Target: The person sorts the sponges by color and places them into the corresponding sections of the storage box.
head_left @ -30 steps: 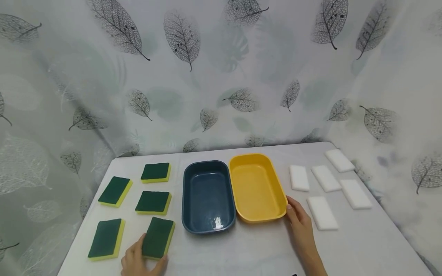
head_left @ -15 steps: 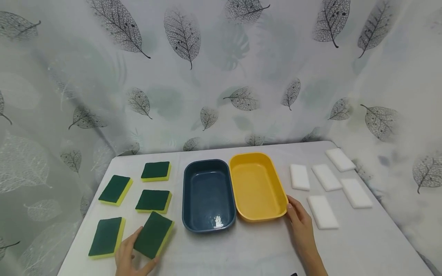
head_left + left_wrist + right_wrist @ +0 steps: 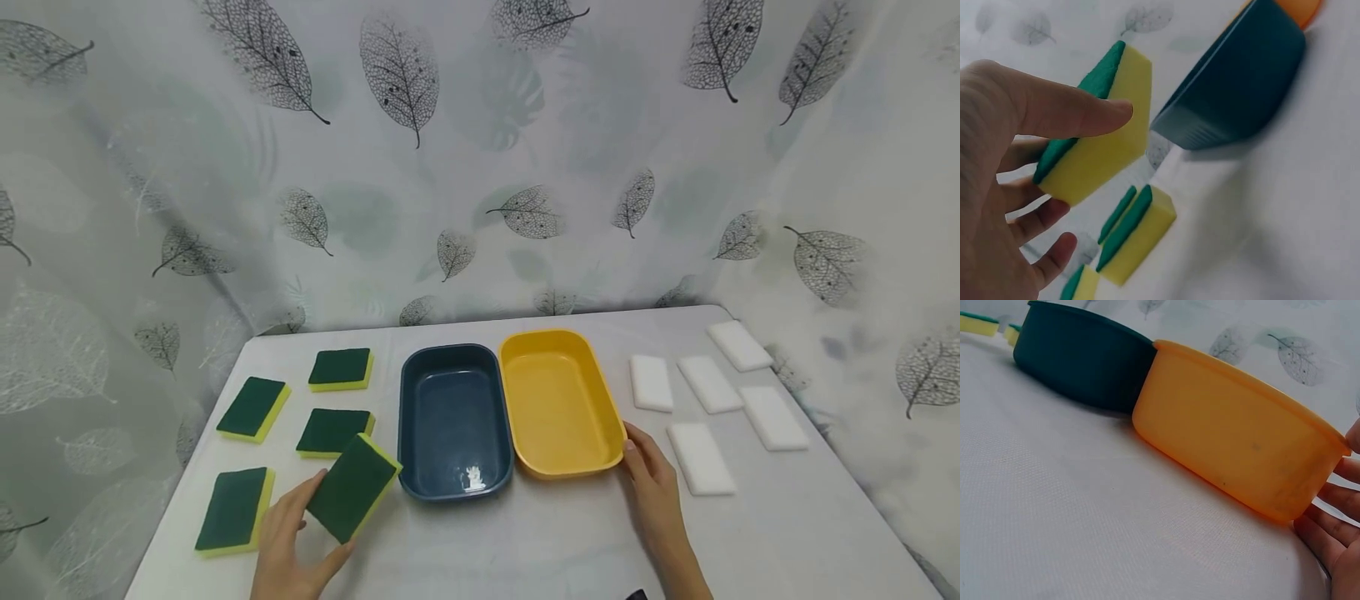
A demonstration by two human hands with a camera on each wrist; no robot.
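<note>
My left hand [image 3: 288,533] pinches a green-and-yellow scrub sponge [image 3: 354,487] by its edges, thumb on one side and fingers on the other. In the left wrist view the sponge [image 3: 1100,134] hangs tilted above the table, beside the dark blue tub [image 3: 1235,81]. Seen from the head, its far right corner is close to the near left rim of the blue tub [image 3: 456,425]. My right hand [image 3: 656,492] rests against the outer right side of the yellow tub [image 3: 558,400], thumb near the rim. In the right wrist view its fingers [image 3: 1335,519] lie along the tub's wall.
Several other scrub sponges [image 3: 235,508] lie green side up on the left of the white-covered table [image 3: 495,550]. Several white sponge blocks [image 3: 701,458] lie on the right. The two tubs stand side by side, and a leaf-patterned curtain [image 3: 465,167] hangs behind.
My left hand has lifted the scrub sponge off the table, turned it, and carried it up and right toward the blue tub. My right hand has stayed at the yellow tub.
</note>
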